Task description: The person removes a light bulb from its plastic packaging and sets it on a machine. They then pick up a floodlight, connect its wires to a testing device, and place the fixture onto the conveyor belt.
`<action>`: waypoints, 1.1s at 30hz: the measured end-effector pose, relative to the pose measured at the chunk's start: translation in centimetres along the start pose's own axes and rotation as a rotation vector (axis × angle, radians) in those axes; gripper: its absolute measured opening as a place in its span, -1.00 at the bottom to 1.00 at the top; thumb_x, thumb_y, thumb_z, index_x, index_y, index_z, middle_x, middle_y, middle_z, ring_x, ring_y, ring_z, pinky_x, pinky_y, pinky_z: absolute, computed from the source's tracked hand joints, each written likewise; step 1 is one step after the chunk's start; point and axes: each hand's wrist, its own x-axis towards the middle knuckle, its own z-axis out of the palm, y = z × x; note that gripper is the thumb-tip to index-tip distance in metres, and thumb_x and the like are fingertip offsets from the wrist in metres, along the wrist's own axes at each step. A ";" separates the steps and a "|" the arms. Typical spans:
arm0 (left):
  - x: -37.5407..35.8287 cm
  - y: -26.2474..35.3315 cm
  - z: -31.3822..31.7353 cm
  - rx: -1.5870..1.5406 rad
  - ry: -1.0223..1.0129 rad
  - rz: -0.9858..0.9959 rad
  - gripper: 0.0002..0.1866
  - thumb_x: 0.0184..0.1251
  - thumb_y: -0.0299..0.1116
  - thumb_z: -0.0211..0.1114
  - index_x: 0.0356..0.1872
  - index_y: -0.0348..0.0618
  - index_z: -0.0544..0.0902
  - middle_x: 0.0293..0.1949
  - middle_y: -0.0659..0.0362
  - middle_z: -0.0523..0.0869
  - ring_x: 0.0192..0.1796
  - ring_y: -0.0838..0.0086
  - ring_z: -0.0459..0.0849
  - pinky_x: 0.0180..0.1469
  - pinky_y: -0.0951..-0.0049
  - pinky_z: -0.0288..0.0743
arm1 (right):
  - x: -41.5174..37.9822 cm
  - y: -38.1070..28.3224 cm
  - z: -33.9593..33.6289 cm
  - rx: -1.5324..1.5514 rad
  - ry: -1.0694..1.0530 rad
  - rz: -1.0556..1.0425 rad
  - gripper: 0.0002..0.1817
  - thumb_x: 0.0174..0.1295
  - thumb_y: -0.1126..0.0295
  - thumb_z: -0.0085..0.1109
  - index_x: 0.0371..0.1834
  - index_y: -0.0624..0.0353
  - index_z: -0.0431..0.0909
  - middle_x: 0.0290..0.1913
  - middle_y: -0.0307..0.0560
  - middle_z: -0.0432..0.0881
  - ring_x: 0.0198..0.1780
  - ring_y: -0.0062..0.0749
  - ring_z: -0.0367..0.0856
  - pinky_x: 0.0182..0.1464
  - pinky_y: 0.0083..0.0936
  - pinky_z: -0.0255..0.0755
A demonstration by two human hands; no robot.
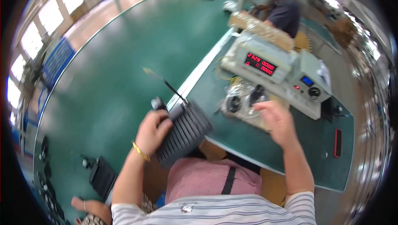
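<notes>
My left hand point(153, 130) is closed around the side of a black ribbed housing point(186, 127), tilted at the table edge above my lap. A short black cable point(173, 89) with loose, blurred wire ends sticks out of its top. Beside my fingers, a round black knob-like part point(158, 103) shows at the housing's corner. Over the right-hand table, my right hand point(278, 121) is raised with fingers partly extended and nothing visible in them. Near its fingertips, black coiled parts in clear plastic point(235, 102) rest on a light board.
A meter with red digits point(262, 63) and a box with a blue display and dial point(309, 83) stand behind the board. A red-edged phone-like object point(338, 143) lies at right. Another person's hand point(78, 203) is near a second black device point(102, 176); a co-worker point(284, 13) sits beyond.
</notes>
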 end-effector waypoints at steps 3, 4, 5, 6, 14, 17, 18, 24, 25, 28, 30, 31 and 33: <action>-1.1 3.5 4.9 0.008 -0.205 0.201 -0.70 0.17 -0.33 0.36 -0.09 -0.20 0.60 -0.23 0.04 0.59 -0.17 0.21 0.61 -0.09 0.34 0.49 | 1.8 -2.0 1.6 0.063 -0.077 -0.179 -0.75 0.37 0.40 0.00 0.03 0.21 0.56 -0.11 0.03 0.63 -0.03 -0.17 0.60 0.04 -0.38 0.43; -1.1 4.7 6.2 -0.022 -0.294 0.190 -0.66 0.21 -0.21 0.34 -0.08 -0.19 0.60 -0.18 -0.01 0.62 -0.12 0.07 0.64 -0.08 0.26 0.53 | 1.8 -2.2 1.6 0.135 -0.095 -0.149 -0.73 0.38 0.38 0.00 0.04 0.21 0.56 -0.08 0.04 0.63 -0.01 -0.15 0.60 0.05 -0.38 0.43; -1.3 5.3 7.4 -0.030 -0.347 0.210 -0.65 0.23 -0.19 0.32 -0.07 -0.19 0.60 -0.19 -0.01 0.62 -0.13 0.07 0.64 -0.08 0.26 0.53 | 1.4 -2.0 1.6 0.137 -0.088 -0.124 -0.73 0.38 0.36 0.00 0.05 0.21 0.56 -0.07 0.05 0.63 -0.01 -0.15 0.60 0.05 -0.38 0.43; -1.3 5.7 8.4 -0.037 -0.398 0.229 -0.65 0.24 -0.18 0.31 -0.06 -0.19 0.60 -0.19 -0.01 0.62 -0.14 0.08 0.65 -0.09 0.26 0.53 | 1.1 -1.5 1.5 0.139 -0.082 -0.102 -0.72 0.39 0.34 0.00 0.05 0.21 0.56 -0.07 0.05 0.63 -0.01 -0.15 0.60 0.05 -0.38 0.43; -1.1 8.2 12.5 -0.152 -0.607 0.368 -0.71 0.20 -0.26 0.34 -0.14 -0.23 0.62 -0.24 -0.02 0.62 -0.14 0.07 0.61 -0.09 0.25 0.49 | -2.0 3.1 -0.6 0.141 -0.044 -0.026 -0.69 0.43 0.32 -0.03 0.05 0.28 0.55 -0.14 -0.06 0.68 -0.06 -0.34 0.63 0.02 -0.44 0.46; -1.0 8.1 13.6 -0.156 -0.630 0.407 -0.71 0.17 -0.28 0.36 -0.17 -0.23 0.62 -0.27 -0.03 0.61 -0.16 0.07 0.61 -0.12 0.25 0.49 | -2.8 3.2 -1.2 0.265 -0.065 0.098 -0.71 0.40 0.32 0.02 -0.02 0.30 0.58 -0.23 -0.13 0.67 -0.16 -0.51 0.61 -0.08 -0.52 0.46; -1.2 8.2 13.7 -0.140 -0.637 0.404 -0.71 0.16 -0.27 0.37 -0.17 -0.23 0.62 -0.28 -0.03 0.61 -0.18 0.08 0.61 -0.13 0.25 0.50 | -3.2 3.4 -1.3 0.270 -0.086 0.118 -0.73 0.39 0.32 0.04 -0.04 0.29 0.59 -0.25 -0.17 0.67 -0.23 -0.57 0.59 -0.14 -0.56 0.46; -1.3 8.1 13.9 -0.051 -0.596 0.438 -0.68 0.15 -0.22 0.37 -0.14 -0.17 0.63 -0.28 0.02 0.61 -0.22 0.10 0.63 -0.20 0.25 0.53 | -4.8 4.8 -0.5 0.519 0.176 0.299 -0.81 0.36 0.35 0.11 -0.12 0.23 0.60 -0.29 -0.28 0.64 -0.39 -0.72 0.44 -0.34 -0.72 0.32; -1.3 8.2 13.8 -0.041 -0.601 0.423 -0.68 0.15 -0.24 0.38 -0.14 -0.21 0.62 -0.29 0.00 0.60 -0.23 0.10 0.61 -0.19 0.26 0.51 | -4.9 4.8 -0.5 0.551 0.208 0.335 -0.83 0.34 0.37 0.13 -0.14 0.23 0.59 -0.31 -0.27 0.64 -0.40 -0.73 0.42 -0.36 -0.72 0.31; -1.3 8.7 13.8 -0.030 -0.593 0.425 -0.65 0.17 -0.21 0.38 -0.12 -0.20 0.61 -0.29 0.00 0.60 -0.27 0.11 0.62 -0.23 0.27 0.52 | -5.4 5.5 -0.2 0.712 0.315 0.367 -0.85 0.32 0.37 0.18 -0.19 0.23 0.59 -0.34 -0.28 0.62 -0.38 -0.77 0.41 -0.39 -0.74 0.25; -1.3 9.1 13.9 -0.017 -0.614 0.406 -0.64 0.18 -0.16 0.37 -0.11 -0.19 0.61 -0.28 0.02 0.61 -0.28 0.12 0.63 -0.24 0.27 0.53 | -5.5 6.1 -0.4 0.738 0.399 0.368 -0.85 0.30 0.37 0.20 -0.21 0.23 0.58 -0.35 -0.29 0.61 -0.36 -0.77 0.42 -0.39 -0.75 0.25; -1.3 9.2 13.9 0.037 -0.619 0.412 -0.62 0.22 -0.07 0.31 -0.08 -0.11 0.61 -0.24 0.07 0.62 -0.25 0.16 0.67 -0.22 0.26 0.57 | -5.6 6.3 -0.3 0.709 0.443 0.368 -0.86 0.29 0.39 0.21 -0.20 0.24 0.58 -0.34 -0.28 0.61 -0.35 -0.76 0.42 -0.37 -0.74 0.26; -1.5 9.1 14.6 0.035 -0.582 0.437 -0.62 0.22 -0.07 0.30 -0.07 -0.11 0.61 -0.24 0.08 0.62 -0.26 0.17 0.67 -0.22 0.25 0.57 | -5.5 6.1 -0.2 0.633 0.550 0.328 -0.86 0.25 0.43 0.25 -0.22 0.25 0.57 -0.34 -0.27 0.61 -0.36 -0.73 0.43 -0.34 -0.71 0.33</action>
